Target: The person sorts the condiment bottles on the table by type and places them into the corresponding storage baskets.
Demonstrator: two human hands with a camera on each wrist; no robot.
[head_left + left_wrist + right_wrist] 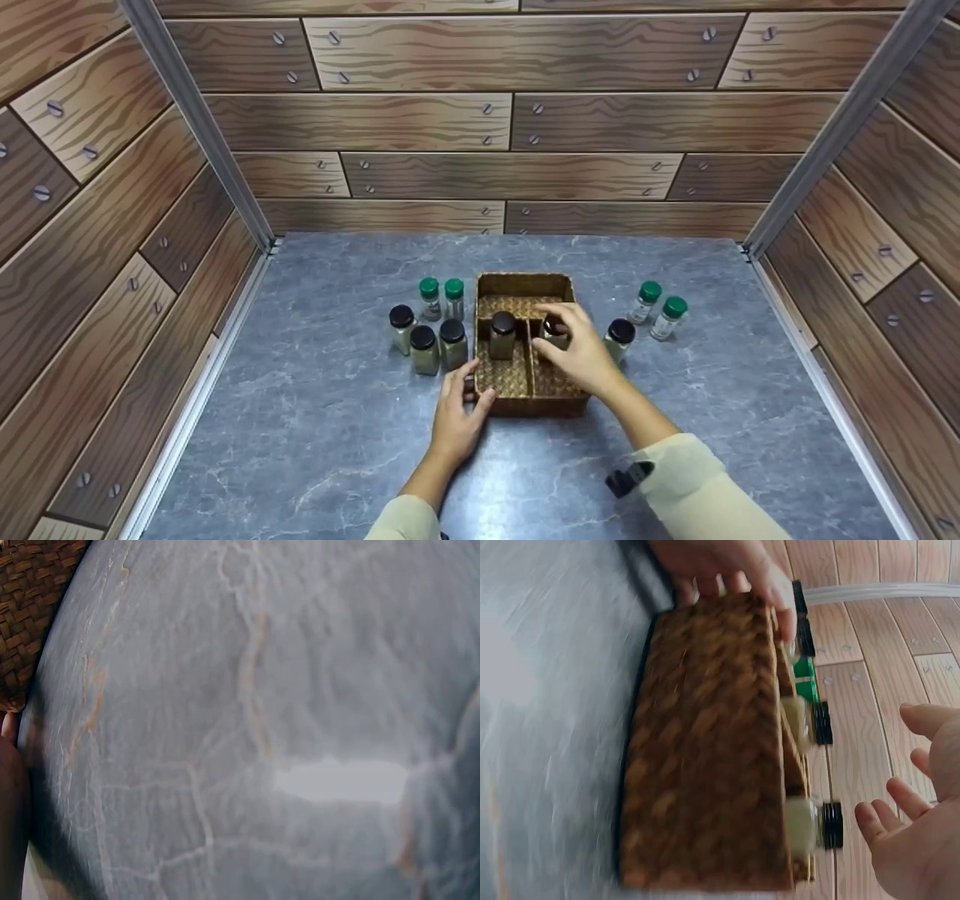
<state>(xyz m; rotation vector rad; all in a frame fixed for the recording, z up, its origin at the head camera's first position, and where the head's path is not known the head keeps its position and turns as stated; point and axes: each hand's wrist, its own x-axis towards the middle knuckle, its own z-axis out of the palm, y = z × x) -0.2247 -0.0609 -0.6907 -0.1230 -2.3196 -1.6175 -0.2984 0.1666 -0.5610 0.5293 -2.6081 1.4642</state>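
A woven basket [534, 407] with dividers stands on the table. In its front left compartment is a black-capped spice jar [502, 337]; a second black-capped spice jar [802, 827] stands in the front right one, partly hidden by fingers in the head view. My right hand [574, 349] is over that second jar, thumb and fingers spread; the right wrist view shows a gap between fingertips and cap. At the basket's front left corner, my left hand [457, 420] grips the rim and side wall, some fingers hidden. Its wrist view shows mostly tabletop, with the basket wall at the edge.
Left of the basket stand several spice jars, black-capped [424, 352] and green-capped [430, 300]. On the right are one black-capped jar [619, 339] and two green-capped jars [667, 319]. Wood-patterned walls [480, 120] enclose the grey marbled table [315, 420] behind and on both sides.
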